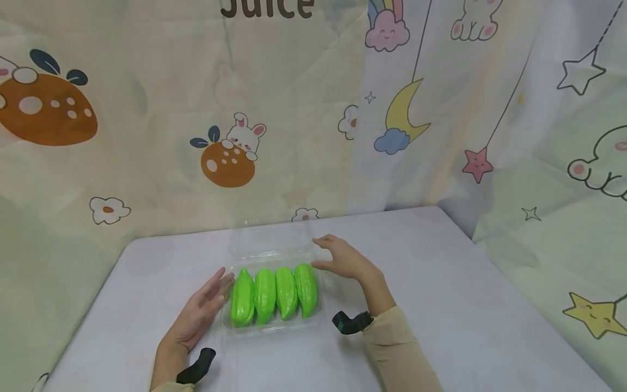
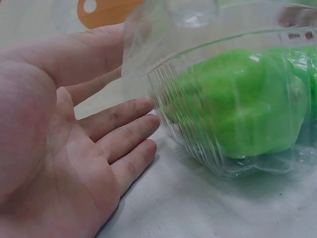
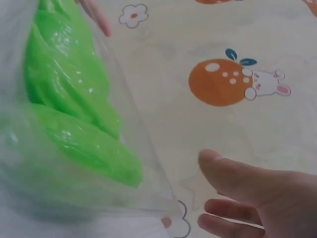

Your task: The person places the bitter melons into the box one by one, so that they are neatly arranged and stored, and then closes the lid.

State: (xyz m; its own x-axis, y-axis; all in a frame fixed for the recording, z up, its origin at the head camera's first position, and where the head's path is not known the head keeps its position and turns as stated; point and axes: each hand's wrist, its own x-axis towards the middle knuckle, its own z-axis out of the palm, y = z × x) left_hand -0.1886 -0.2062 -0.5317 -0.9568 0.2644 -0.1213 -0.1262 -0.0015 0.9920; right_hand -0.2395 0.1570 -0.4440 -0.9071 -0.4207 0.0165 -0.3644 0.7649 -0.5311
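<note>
Several glossy bright green, elongated pepper-like vegetables [image 1: 265, 296] lie side by side in a clear plastic box [image 1: 274, 329]. Its clear lid [image 1: 274, 239] is folded back on the far side. My left hand [image 1: 198, 310] is at the box's left end, palm toward it; in the left wrist view its extended fingertips [image 2: 143, 106] are right at the ribbed wall [image 2: 171, 106]. At the far right corner is my right hand [image 1: 345, 258], thumb and fingers spread apart with nothing between them. The right wrist view shows that hand [image 3: 267, 198] beside the clear plastic.
The box sits on a table with a white cover [image 1: 416, 272]. Behind the table hangs a cloth backdrop [image 1: 147, 163] printed with fruit, rabbits and stars. A black strap-like device [image 1: 197, 367] is on the left wrist and another [image 1: 351, 322] on the right.
</note>
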